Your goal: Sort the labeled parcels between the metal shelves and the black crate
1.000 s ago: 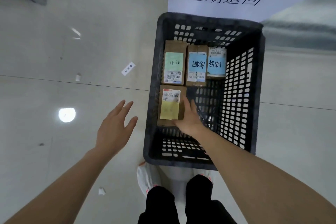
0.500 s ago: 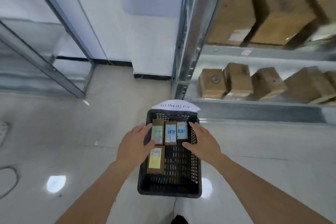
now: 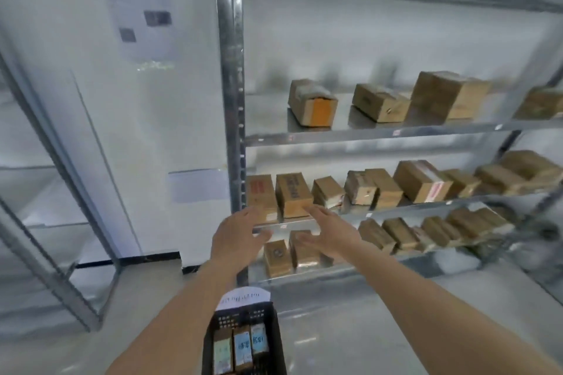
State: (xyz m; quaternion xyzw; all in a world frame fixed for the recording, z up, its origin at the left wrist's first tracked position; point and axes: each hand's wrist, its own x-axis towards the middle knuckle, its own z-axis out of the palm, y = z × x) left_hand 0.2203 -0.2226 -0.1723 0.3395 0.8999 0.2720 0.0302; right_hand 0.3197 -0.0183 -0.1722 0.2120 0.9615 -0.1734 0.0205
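The metal shelves (image 3: 380,132) rise in front of me with brown cardboard parcels on several levels. My left hand (image 3: 236,237) and my right hand (image 3: 330,230) are both raised with fingers spread, empty, in front of the left end of the lower shelves. Just beyond them stand two upright parcels (image 3: 292,195). The black crate (image 3: 272,341) sits on the floor at the bottom centre, holding parcels with green and blue labels (image 3: 242,347). A white paper sign (image 3: 245,298) leans at its far rim.
A second metal frame (image 3: 54,161) stands at the left against the white wall. A vertical shelf post (image 3: 231,85) runs up the middle. Pale floor spreads to the left and right of the crate.
The view has swung up from the crate to the shelves. My right hand left the yellow-labelled parcel in the crate, and both hands rose empty toward the shelf parcels.
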